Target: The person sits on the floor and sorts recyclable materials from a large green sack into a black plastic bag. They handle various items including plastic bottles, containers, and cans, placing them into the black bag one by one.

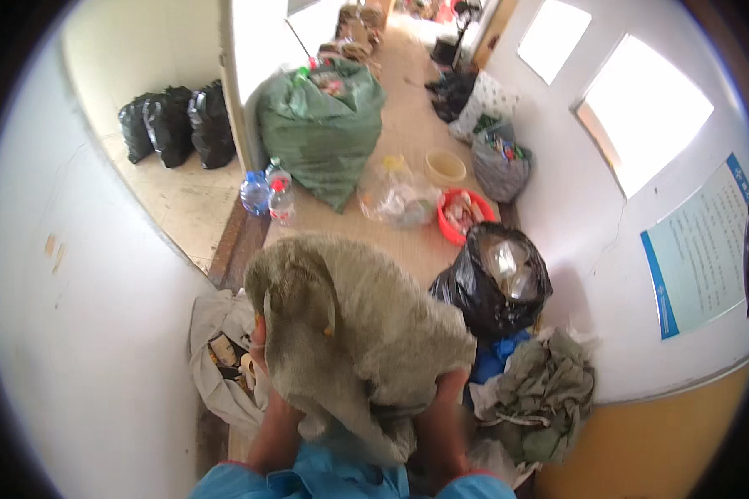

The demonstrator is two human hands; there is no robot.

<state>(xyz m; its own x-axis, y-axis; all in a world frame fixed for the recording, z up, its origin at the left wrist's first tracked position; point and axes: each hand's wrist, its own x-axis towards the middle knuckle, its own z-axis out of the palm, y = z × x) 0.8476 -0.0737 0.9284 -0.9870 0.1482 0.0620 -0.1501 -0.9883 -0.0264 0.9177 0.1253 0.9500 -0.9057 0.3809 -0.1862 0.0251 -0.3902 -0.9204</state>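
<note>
A bulky olive-grey woven sack [381, 318] is held up in front of my body, its fabric bunched and folded. My left hand [261, 346] grips its left side, with only part of the fingers showing past the cloth. On the right, my right hand [450, 382] holds the lower edge, and the sack hides most of the fingers. Beside my left forearm stands an off-white sack [218, 374] with cardboard-like scraps inside. A heap of crumpled green-grey sacks [546, 393] lies by my right arm. Past it sits a black plastic bag [493, 280] of clear plastic containers.
A stuffed green woven sack [321, 125] stands ahead, with plastic bottles [281, 203] at its left. A red basin [465, 215], a beige basin [445, 167] and a clear plastic bag [396, 196] are on the floor. Black bags [171, 128] line the side room. A grey bag [502, 162] leans by the right wall.
</note>
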